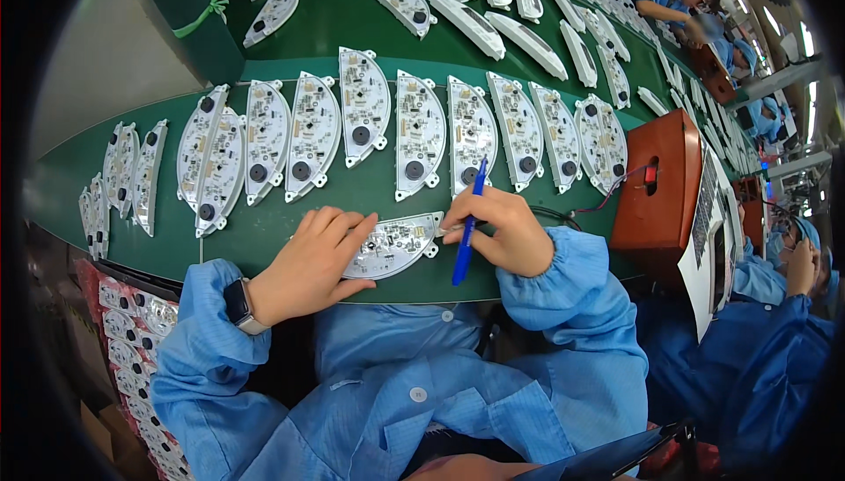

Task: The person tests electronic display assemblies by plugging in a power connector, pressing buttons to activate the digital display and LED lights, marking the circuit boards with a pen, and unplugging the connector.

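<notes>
A white half-moon circuit board (398, 248) lies flat on the green bench in front of me, its curved edge toward me. My left hand (319, 257) covers its left end and grips it, fingertips at the straight edge and thumb by the curved edge. My right hand (502, 230) is closed round a blue pen (469, 233) that slants between the fingers. Its thumb and forefinger meet at the board's right end, near the corner tab; a small pale item may be pinched there, too small to make out.
Several similar boards (418, 133) stand in a row behind, with more at the left (150, 177). An orange-brown box (656, 208) with a thin cable stands at the right. White housings (528, 41) cover the far green belt. Co-workers in blue sit at right.
</notes>
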`<state>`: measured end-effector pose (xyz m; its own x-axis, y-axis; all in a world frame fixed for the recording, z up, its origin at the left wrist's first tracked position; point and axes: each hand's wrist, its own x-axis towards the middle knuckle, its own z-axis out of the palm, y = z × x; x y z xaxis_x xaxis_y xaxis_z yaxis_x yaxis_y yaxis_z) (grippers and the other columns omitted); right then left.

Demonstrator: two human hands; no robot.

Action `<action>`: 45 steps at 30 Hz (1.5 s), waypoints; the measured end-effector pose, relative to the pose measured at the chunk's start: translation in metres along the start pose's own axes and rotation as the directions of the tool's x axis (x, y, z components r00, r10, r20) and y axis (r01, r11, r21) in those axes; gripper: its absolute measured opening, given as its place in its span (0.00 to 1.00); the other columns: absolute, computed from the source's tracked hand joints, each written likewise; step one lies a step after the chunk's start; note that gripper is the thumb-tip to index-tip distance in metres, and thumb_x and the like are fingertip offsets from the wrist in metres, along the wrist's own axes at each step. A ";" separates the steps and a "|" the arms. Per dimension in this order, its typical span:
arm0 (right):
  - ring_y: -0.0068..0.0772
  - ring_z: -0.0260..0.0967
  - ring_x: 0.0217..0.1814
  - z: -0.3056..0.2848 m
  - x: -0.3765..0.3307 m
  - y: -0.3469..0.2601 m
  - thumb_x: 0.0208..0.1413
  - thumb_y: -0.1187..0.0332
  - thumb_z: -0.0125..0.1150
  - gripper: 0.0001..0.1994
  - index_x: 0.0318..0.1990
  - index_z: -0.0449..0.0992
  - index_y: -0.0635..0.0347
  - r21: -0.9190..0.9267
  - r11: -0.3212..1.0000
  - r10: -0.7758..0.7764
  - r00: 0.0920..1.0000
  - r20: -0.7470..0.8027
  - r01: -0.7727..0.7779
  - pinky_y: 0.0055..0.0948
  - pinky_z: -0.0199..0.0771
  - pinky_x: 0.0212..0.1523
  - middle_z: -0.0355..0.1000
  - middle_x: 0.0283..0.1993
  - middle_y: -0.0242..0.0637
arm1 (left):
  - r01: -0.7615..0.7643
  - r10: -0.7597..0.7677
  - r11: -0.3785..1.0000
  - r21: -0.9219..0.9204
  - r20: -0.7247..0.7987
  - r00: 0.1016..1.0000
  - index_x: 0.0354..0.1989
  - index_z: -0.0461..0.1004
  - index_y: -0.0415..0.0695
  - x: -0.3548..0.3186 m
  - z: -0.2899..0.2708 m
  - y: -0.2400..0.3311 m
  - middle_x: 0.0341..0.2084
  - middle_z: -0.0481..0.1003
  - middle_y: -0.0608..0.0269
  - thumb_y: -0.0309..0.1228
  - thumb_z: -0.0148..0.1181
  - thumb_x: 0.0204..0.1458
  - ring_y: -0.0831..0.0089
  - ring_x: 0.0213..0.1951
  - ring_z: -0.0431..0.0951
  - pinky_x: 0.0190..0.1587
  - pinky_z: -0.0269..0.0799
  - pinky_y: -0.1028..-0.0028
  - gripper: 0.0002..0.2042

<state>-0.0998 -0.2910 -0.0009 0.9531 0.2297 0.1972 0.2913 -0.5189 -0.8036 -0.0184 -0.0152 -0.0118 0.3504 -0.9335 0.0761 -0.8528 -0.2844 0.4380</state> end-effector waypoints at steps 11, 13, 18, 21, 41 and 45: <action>0.38 0.73 0.35 0.018 0.008 0.008 0.44 0.77 0.69 0.10 0.36 0.77 0.60 -0.052 0.998 -0.025 0.999 0.024 0.027 0.31 0.74 0.36 0.73 0.34 0.38 | -0.022 0.022 1.000 0.018 -0.012 1.000 0.60 0.61 0.32 0.001 0.001 -0.004 0.48 0.65 0.53 0.41 0.68 0.44 0.58 0.49 0.65 0.53 0.61 0.63 0.38; 0.38 0.74 0.34 0.016 0.010 0.005 0.44 0.77 0.69 0.10 0.36 0.77 0.60 -0.096 0.995 -0.023 0.998 0.058 0.028 0.31 0.74 0.36 0.73 0.35 0.38 | -0.005 0.005 1.000 -0.005 0.003 1.000 0.61 0.61 0.34 0.000 0.001 -0.004 0.49 0.65 0.51 0.41 0.68 0.43 0.54 0.50 0.64 0.55 0.61 0.60 0.39; 0.42 0.74 0.34 0.006 0.015 -0.001 0.45 0.78 0.67 0.09 0.36 0.77 0.60 -0.134 0.991 0.029 0.992 0.125 -0.012 0.34 0.74 0.35 0.73 0.32 0.40 | -0.005 0.005 1.000 -0.022 -0.003 1.000 0.61 0.61 0.35 -0.001 0.003 -0.007 0.50 0.65 0.52 0.41 0.69 0.42 0.54 0.50 0.64 0.55 0.61 0.61 0.39; 0.44 0.74 0.34 0.003 0.019 -0.001 0.46 0.78 0.66 0.08 0.35 0.76 0.62 -0.171 0.985 0.040 0.981 0.192 -0.006 0.34 0.73 0.35 0.73 0.31 0.41 | -0.003 0.003 1.000 -0.020 -0.001 1.000 0.61 0.61 0.35 -0.001 0.004 -0.007 0.50 0.65 0.51 0.41 0.69 0.42 0.54 0.50 0.64 0.55 0.61 0.61 0.39; 0.45 0.71 0.33 0.008 0.022 0.005 0.47 0.79 0.65 0.09 0.35 0.71 0.63 -0.167 0.981 -0.063 0.971 0.230 0.103 0.34 0.71 0.33 0.69 0.34 0.45 | 0.055 -0.048 0.997 -0.059 0.109 0.993 0.61 0.61 0.37 0.000 -0.010 -0.019 0.49 0.65 0.50 0.40 0.72 0.36 0.54 0.48 0.67 0.52 0.64 0.62 0.41; 0.43 0.73 0.33 0.009 0.015 0.014 0.47 0.68 0.70 0.14 0.37 0.72 0.64 -0.093 0.992 -0.091 0.996 -0.014 0.090 0.32 0.73 0.32 0.72 0.37 0.46 | 0.068 -0.085 0.908 -0.414 -0.023 0.996 0.55 0.68 0.37 -0.001 -0.012 -0.027 0.44 0.72 0.49 0.38 0.69 0.43 0.56 0.41 0.73 0.47 0.69 0.66 0.30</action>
<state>-0.0819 -0.2871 -0.0138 0.9236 0.2644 0.2776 0.3819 -0.5710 -0.7267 0.0087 -0.0040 -0.0133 0.4304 -0.9007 0.0595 -0.5898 -0.2307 0.7739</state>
